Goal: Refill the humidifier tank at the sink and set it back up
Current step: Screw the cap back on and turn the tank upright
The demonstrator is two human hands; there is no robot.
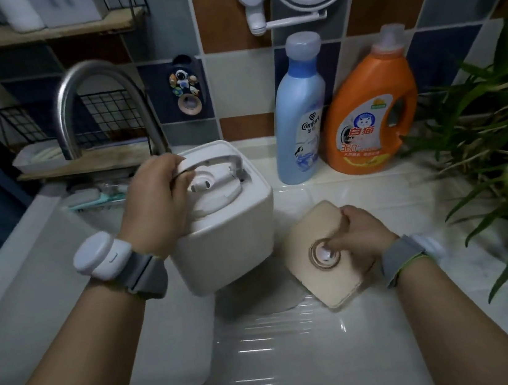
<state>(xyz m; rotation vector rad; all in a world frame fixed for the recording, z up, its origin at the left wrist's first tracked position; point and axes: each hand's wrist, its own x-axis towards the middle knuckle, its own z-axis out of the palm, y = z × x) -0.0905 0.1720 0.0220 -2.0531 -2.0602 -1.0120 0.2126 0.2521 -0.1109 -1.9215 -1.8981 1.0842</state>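
While the left hand (156,198) curls round the carry handle (210,162) of the white humidifier tank (222,229), tank sits tilted over the sink (168,333), below the faucet (97,93). Right hand (358,236) grips the beige base (324,267) on the table (375,189). Fabric softener bottle (300,115) and orange detergent jug (371,112) stand behind.

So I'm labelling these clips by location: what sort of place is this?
Most likely a home laundry or bathroom sink area: a curved metal faucet over a white basin, tiled wall, and an orange detergent bottle on the counter.
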